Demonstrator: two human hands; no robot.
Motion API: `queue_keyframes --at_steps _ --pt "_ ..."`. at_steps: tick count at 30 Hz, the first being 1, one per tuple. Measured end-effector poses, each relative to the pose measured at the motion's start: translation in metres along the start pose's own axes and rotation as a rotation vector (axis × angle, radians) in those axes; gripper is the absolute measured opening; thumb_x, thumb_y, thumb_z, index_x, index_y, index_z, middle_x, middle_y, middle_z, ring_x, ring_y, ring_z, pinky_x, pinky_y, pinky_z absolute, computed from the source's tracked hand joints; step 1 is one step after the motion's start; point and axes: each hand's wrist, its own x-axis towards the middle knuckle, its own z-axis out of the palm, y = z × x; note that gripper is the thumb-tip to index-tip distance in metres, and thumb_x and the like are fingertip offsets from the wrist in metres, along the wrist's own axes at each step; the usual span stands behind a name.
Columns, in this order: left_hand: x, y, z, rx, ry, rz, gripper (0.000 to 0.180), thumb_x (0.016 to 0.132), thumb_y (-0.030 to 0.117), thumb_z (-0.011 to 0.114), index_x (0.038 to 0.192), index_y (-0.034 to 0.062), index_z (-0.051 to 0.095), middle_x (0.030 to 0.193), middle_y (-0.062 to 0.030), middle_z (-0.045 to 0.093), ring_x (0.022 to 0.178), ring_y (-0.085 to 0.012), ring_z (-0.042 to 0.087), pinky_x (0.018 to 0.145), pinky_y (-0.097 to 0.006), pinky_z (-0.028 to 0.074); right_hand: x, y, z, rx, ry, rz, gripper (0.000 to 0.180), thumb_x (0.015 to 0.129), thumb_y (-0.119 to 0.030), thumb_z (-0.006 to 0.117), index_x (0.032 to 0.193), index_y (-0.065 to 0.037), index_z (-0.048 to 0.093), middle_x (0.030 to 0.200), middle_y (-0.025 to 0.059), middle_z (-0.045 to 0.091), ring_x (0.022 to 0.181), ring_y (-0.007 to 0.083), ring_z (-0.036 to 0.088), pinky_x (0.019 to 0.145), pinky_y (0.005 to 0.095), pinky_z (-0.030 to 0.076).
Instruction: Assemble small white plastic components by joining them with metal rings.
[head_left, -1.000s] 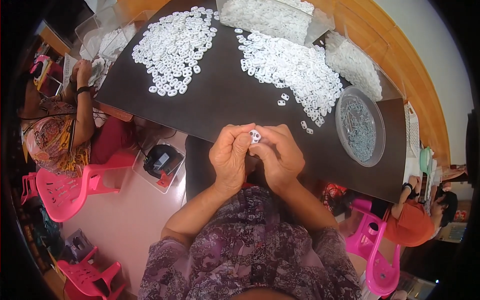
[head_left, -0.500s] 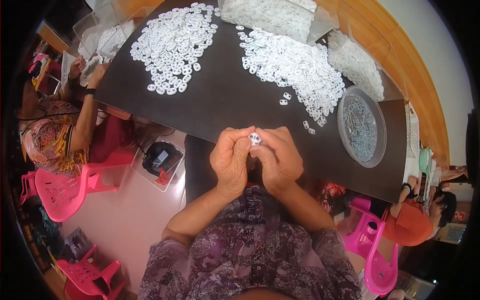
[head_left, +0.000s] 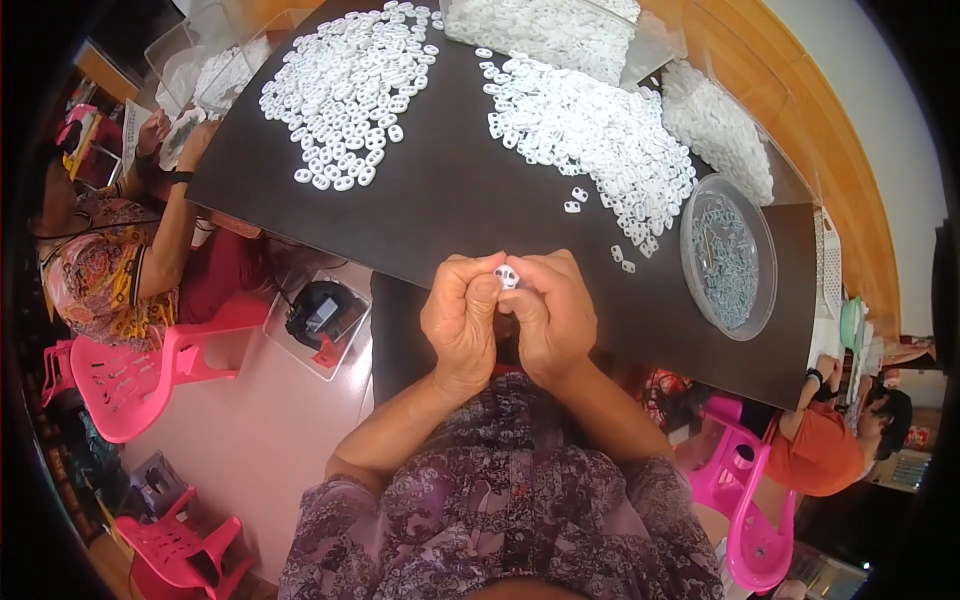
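Between my fingertips sits a small white plastic piece [head_left: 507, 277] with dark holes, just off the table's near edge. My left hand [head_left: 462, 322] pinches it from one side, and my right hand [head_left: 552, 315] from the other. The fingers cover most of its edges. Beyond my hands, to the left, lies a heap of white oval two-hole pieces [head_left: 345, 95]. A second heap of smaller white pieces [head_left: 590, 130] spreads over the table at the right, with a few loose ones nearer my hands. A round clear tub [head_left: 765, 275] there holds grey-blue screw-like parts [head_left: 724, 265].
Clear bins full of white pieces [head_left: 540, 35] stand along the far side of the dark table [head_left: 430, 200]. One person [head_left: 110, 270] works at the left, another in orange [head_left: 820, 450] at the right. Pink chairs [head_left: 125, 385] and a box with a black device [head_left: 322, 318] flank me.
Both hands keep their pinch on the white piece, which has turned slightly. My right hand has shifted a little to the left. The table view has moved slightly.
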Motion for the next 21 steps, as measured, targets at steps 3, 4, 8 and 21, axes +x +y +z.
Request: queue_keyframes --at_steps 3,4,8,21 --pt "0.002 -0.002 0.000 0.061 0.016 0.064 0.013 0.093 0.010 0.053 0.096 -0.0017 0.058 0.074 -0.0013 0.051 0.061 -0.0061 0.046 0.053 -0.019 0.038 0.003 -0.001 0.002 0.000 0.019 0.004 0.024 0.071 0.002 0.066 0.094 0.004 0.058 0.080 0.0123 0.059 0.063 0.0226 0.052 0.053 0.0300 0.042" --pt "0.002 -0.001 0.000 0.096 0.022 0.090 0.013 0.093 0.010 0.053 0.096 -0.0017 0.058 0.073 -0.0015 0.050 0.060 -0.0062 0.046 0.052 -0.019 0.038 0.005 -0.001 0.001 -0.009 0.017 -0.013 0.024 0.071 0.002 0.066 0.093 0.004 0.058 0.079 0.0122 0.059 0.063 0.0227 0.052 0.053 0.0301 0.042" --pt "0.002 0.003 0.005 0.086 -0.005 0.026 0.018 0.096 0.015 0.049 0.097 -0.0014 0.056 0.078 -0.0003 0.049 0.063 -0.0044 0.043 0.055 -0.019 0.036 0.006 0.006 0.001 -0.027 0.031 -0.076 0.022 0.072 0.002 0.066 0.093 0.004 0.058 0.078 0.0119 0.058 0.061 0.0226 0.052 0.052 0.0300 0.041" --pt "0.023 0.023 0.015 0.267 -0.219 0.019 0.017 0.088 -0.002 0.051 0.102 -0.0024 0.061 0.080 -0.0079 0.057 0.066 -0.0128 0.055 0.059 -0.025 0.045 0.026 0.007 -0.047 -0.064 -0.046 0.169 0.012 0.077 -0.003 0.065 0.089 -0.005 0.063 0.081 0.0083 0.061 0.067 0.0177 0.055 0.058 0.0292 0.044"
